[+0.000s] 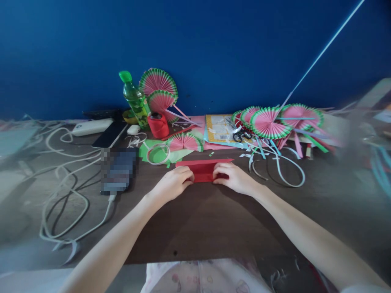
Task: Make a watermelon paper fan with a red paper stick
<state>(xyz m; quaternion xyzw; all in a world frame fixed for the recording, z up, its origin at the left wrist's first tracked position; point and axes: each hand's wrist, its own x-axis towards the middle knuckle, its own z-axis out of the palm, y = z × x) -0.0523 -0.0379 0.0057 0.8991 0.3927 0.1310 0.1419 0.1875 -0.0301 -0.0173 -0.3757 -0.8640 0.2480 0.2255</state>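
A sheet of red paper (203, 172) lies on the dark table in front of me, its far strip folded or raised along the back edge. My left hand (179, 180) pinches the paper's left end, with thumb and fingers closed on it. At the right end, my right hand (230, 177) grips the same paper between thumb and curled fingers. Just behind the paper sit a half-round pink and green pleated paper fan (185, 142) and a roll of tape (158, 154) on green paper (146, 150).
At the back left stand a green bottle (134, 99) and a red spool (158, 126). Pleated fans (271, 123) lie at the right, near black-handled scissors (242, 135) and a yellow packet (221, 127). A phone (120, 169) with looping white cables (45, 211) occupies the left.
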